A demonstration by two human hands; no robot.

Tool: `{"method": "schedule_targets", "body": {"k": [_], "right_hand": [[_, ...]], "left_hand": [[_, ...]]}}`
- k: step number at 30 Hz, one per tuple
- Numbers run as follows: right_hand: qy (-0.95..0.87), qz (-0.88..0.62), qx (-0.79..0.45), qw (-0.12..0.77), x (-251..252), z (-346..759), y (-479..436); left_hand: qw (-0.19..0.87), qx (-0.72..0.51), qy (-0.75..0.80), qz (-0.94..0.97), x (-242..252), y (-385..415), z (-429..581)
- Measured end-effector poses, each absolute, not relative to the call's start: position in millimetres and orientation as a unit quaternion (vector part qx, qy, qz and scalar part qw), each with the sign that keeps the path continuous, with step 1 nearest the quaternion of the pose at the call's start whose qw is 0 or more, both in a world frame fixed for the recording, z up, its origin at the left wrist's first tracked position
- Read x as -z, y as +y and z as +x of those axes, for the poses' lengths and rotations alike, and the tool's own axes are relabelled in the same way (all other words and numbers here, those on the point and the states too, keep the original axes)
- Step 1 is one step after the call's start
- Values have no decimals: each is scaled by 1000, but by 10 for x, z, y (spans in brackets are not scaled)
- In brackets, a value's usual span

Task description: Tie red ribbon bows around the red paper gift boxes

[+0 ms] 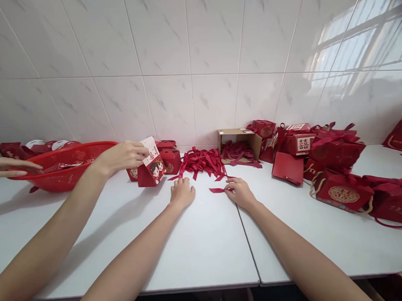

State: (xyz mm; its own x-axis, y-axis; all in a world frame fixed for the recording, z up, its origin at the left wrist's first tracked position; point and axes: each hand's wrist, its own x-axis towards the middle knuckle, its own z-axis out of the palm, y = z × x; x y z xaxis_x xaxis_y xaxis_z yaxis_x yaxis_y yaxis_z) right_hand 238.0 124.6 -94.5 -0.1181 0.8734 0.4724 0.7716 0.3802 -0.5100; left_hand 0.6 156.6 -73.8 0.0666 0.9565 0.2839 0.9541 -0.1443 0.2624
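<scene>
Ribbon strip (pixel 218 190) lay flat on the white table (pixel 199 240), one end pinched by the right hand (pixel 241 193). Left hand (pixel 182 193) rested nearby, fingers curled at the ribbon pile (pixel 203 161), grip impossible to tell.

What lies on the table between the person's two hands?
In the head view, only a short red ribbon strip, pinched by the right hand, reaches toward the left hand; the rest of the white table there is bare.

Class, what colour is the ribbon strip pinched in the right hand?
Dark red, plain. The ribbon strip at the right hand shows best in the head view.
</scene>
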Motion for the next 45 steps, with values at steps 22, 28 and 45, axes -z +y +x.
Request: {"method": "schedule_targets", "body": {"k": [22, 28, 45], "right_hand": [[-501, -661, -91, 552, 808, 2599, 1251], [-624, -489, -242, 560, 570, 2151, 969], [-468, -414, -486, 610, 473, 2162, 865]], "left_hand": [[-85, -528, 703, 468, 163, 1594, -841], [-81, -474, 575, 662, 257, 1232, -130], [482, -372, 476, 635, 72, 958, 106]]}}
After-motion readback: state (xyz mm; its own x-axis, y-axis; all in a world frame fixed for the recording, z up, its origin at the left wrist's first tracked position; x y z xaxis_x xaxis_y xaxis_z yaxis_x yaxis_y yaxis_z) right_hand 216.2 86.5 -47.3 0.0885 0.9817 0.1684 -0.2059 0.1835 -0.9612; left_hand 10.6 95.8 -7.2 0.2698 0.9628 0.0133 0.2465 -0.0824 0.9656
